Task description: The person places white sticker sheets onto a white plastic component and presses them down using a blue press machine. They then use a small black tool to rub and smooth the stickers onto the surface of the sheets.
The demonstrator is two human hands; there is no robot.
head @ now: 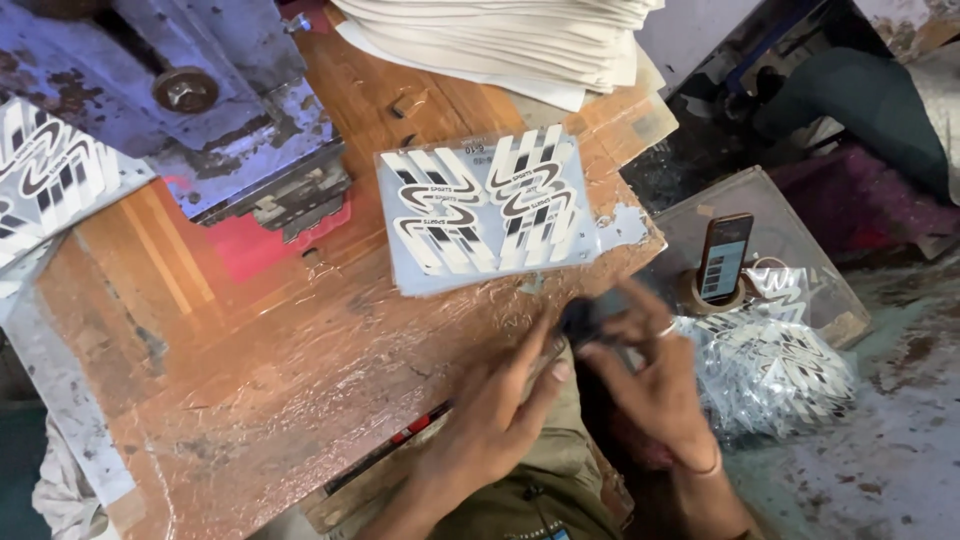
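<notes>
Both hands meet at about five o'clock, just past the near edge of the counter [300, 390], a worn wooden top covered in scuffed, shiny tape. The left hand [500, 410] has its fingers stretched toward one o'clock, thumb tip touching a small dark piece [592, 312]. The right hand [655, 375], with a ring on one finger and a bangle at the wrist, curls over the same dark piece from the right. The piece is blurred, so what it is cannot be told, and neither can whether either hand truly pinches it; both sets of fingers look narrow around it rather than spread.

Just beyond the hands, toward twelve o'clock, a printed sheet [488, 208] lies flat on the counter: pale grey, with black and white curved stripe shapes in mirrored pairs. At eleven o'clock sits a heavy blue-grey metal press [200, 100], rusted in spots, with a red patch under its front edge. At nine o'clock another striped sheet [50, 170] hangs over the counter's edge. At one o'clock, at the far edge, rests a stack of cream sheets [500, 40].

At three o'clock, off the counter, a phone [724, 257] stands upright in a tape roll, and beside it lies a heap of clear bags [770, 370] holding more striped pieces.
</notes>
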